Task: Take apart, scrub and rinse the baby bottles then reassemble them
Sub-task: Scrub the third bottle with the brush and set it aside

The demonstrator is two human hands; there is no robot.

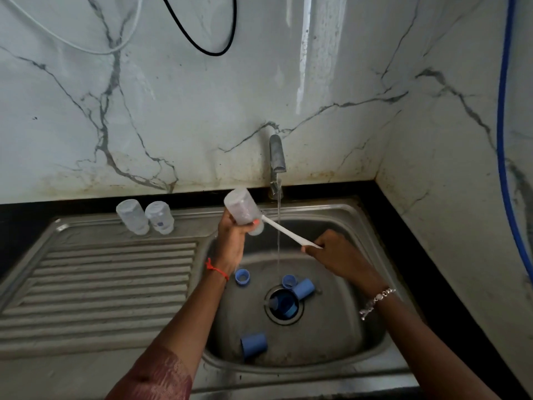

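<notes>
My left hand grips a clear baby bottle body tilted over the sink, its mouth pointing down to the right. My right hand holds the white handle of a bottle brush whose head is inside the bottle. Two more clear bottle bodies stand upside down on the drainboard. Several blue bottle parts lie in the basin: a ring, a cap, another ring, a cap near the front, and a piece in the drain.
Water runs in a thin stream from the metal tap into the steel sink. The ribbed drainboard lies to the left. A marble wall stands behind and to the right, with black, white and blue cables hanging.
</notes>
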